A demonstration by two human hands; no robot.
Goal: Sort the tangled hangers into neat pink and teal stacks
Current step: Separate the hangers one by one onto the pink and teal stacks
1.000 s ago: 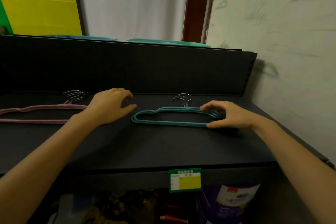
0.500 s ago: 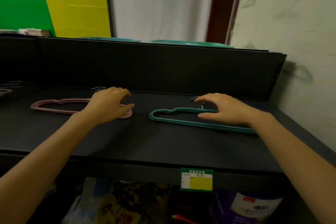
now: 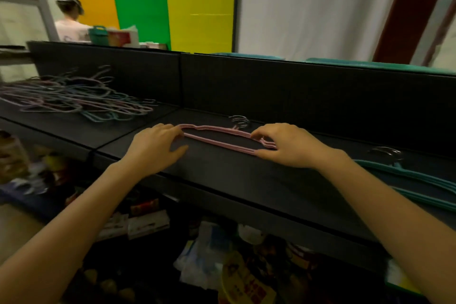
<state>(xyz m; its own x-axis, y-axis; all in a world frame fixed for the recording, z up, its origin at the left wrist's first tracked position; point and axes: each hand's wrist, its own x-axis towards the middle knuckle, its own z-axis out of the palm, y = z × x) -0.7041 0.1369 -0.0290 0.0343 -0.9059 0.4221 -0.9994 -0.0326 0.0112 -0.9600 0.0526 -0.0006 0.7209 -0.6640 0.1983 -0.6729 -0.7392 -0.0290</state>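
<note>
On the black shelf, both hands were at the pink stack, which lay flat near the back wall.

Change noted: half a second earlier the right hand was over the teal stack. It had since crossed to the pink one, and the view had swung left with it. The left hand had gone from the pink stack's right end to its left end. The teal stack lay untouched at far right, well apart from the pink.

Grip: the left hand was nearly flat, fingertips against the stack's left tip and thumb spread on the shelf, holding nothing. The right hand was curled over the right shoulder, forefinger on the upper rail and thumb along the lower, pinching lightly.

Reading: teal looked finished with for now, and pink was being squared end to end. Sorting was probably far from done, since the tangled pile remained at far left on the next shelf section.

Counts:
- Stacks: two, one pink and one teal.
- Pile: one. Hangers were too many and too blurred to count.
- Pink stack: two or three, judging by the overlapping hooks. The exact number could not be told.
- Teal stack: at least three rails showed, with the rest cut off by the frame edge.
</note>
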